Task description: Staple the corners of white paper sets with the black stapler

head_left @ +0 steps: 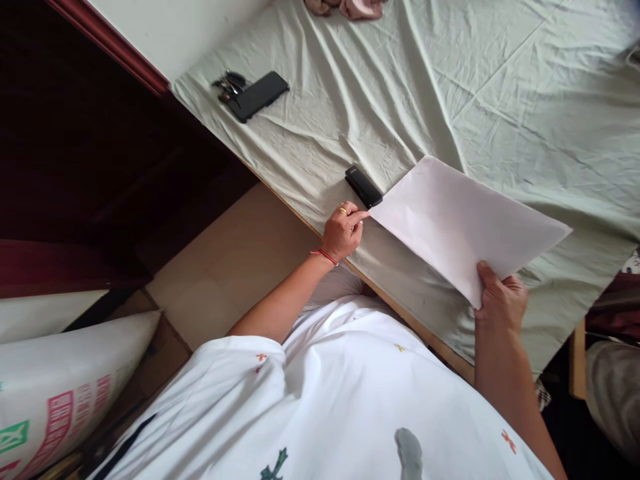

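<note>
White paper [460, 220], a sheet or thin stack, is held just above the pale cloth by both hands. My right hand [503, 297] grips its near right corner, thumb on top and fingers underneath. At the left corner, the fingertips of my left hand [345, 230] pinch the paper; this hand wears a ring and a red string bracelet. A small black stapler [364, 187] lies on the cloth just beyond my left fingers, close against the paper's left edge.
A black phone [263, 93] lies beside a bunch of keys [231, 85] at the far left of the cloth-covered bed or table [505, 113]. Pinkish fabric [350, 7] sits at the back. A printed white sack [75, 387] stands on the floor at left.
</note>
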Demonstrator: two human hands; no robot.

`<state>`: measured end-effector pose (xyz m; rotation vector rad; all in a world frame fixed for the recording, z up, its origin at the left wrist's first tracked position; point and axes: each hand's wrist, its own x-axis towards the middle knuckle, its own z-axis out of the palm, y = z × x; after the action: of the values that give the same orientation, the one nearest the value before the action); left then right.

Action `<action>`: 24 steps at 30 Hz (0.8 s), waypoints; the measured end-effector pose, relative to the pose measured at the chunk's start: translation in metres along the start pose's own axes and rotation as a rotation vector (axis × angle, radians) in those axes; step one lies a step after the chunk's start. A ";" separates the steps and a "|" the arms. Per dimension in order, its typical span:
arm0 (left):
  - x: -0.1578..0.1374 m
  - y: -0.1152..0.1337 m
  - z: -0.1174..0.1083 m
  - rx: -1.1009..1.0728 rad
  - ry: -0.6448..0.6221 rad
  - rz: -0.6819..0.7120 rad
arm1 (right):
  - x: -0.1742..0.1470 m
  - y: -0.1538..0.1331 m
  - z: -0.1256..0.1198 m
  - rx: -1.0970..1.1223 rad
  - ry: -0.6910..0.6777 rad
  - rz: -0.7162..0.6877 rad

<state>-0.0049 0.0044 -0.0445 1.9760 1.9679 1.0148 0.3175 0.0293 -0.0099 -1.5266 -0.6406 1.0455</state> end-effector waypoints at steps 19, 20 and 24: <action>0.003 0.004 -0.004 0.074 -0.063 0.012 | -0.012 0.018 0.006 0.023 0.023 -0.006; 0.003 0.005 -0.004 0.076 -0.066 0.005 | -0.012 0.019 0.006 0.020 0.024 -0.008; 0.003 0.010 -0.004 0.101 -0.045 -0.008 | -0.012 0.020 0.004 0.020 0.034 -0.019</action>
<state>0.0009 0.0052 -0.0348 2.0220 2.0391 0.8774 0.3052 0.0164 -0.0259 -1.5146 -0.6180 1.0065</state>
